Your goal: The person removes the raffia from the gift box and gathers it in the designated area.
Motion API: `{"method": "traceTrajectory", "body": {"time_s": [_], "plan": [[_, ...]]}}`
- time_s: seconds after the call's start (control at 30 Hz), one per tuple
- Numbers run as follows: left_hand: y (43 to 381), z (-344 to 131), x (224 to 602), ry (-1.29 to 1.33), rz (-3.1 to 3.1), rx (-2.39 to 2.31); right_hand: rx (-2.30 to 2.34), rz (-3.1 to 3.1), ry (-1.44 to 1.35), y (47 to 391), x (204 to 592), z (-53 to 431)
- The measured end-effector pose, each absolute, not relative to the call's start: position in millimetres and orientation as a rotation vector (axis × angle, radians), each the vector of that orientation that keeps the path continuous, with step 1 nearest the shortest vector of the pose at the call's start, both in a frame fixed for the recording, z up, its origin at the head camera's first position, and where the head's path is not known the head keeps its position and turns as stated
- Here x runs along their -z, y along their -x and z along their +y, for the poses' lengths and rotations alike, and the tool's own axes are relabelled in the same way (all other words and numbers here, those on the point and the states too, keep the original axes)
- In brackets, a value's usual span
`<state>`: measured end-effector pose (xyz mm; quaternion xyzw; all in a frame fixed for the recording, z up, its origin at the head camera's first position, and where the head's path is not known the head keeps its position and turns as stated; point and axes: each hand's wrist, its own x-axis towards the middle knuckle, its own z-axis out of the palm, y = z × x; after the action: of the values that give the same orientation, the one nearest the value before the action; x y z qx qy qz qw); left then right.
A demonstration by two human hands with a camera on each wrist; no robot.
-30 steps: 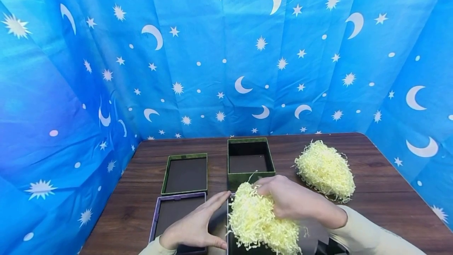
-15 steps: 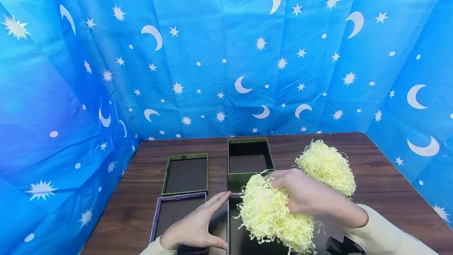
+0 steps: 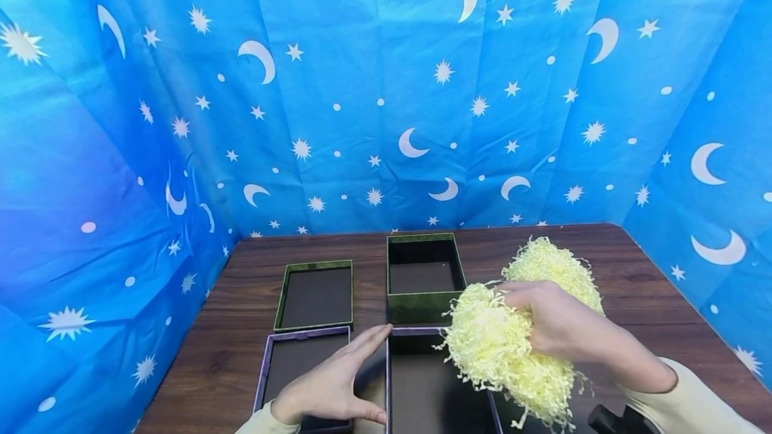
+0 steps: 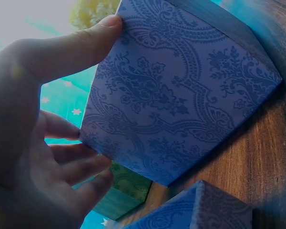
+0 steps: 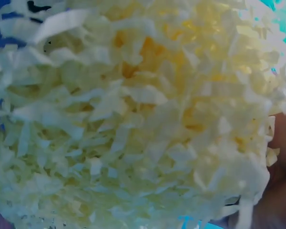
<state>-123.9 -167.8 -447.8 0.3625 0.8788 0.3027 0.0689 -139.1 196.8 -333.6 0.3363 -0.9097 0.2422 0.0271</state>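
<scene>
My right hand (image 3: 557, 320) grips a big clump of pale yellow shredded paper (image 3: 506, 347), held up over the right side of the purple box (image 3: 443, 380). The clump fills most of the right wrist view, with a bit of the hand at its right edge. My left hand (image 3: 332, 384) spans the left side of that box, thumb and fingers spread wide. In the left wrist view, the thumb touches one edge of the box's patterned wall (image 4: 167, 90) and the fingertips lie near a corner. The visible inside of the box is dark and bare.
Behind the purple box stands a green box (image 3: 422, 307). On the left lie a green lid (image 3: 316, 297) and a purple lid (image 3: 262, 370). A second heap of shredded paper (image 3: 557, 266) sits at the back right of the wooden table (image 3: 205, 347).
My right hand has moved right with the clump of shredded paper, uncovering the inside of the purple box. My left hand has stayed in place at the box's side.
</scene>
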Motion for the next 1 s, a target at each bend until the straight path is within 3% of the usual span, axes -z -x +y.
{"method": "traceTrajectory", "body": {"time_s": [0.63,1.0], "plan": [[123,-167,446,-1.131,2.657,-0.882,-0.679,-2.740,-0.829,130,377,257],[124,-167,447,-1.112,2.651,-0.879,-0.546,-2.698,-0.846,126,397,277]]}}
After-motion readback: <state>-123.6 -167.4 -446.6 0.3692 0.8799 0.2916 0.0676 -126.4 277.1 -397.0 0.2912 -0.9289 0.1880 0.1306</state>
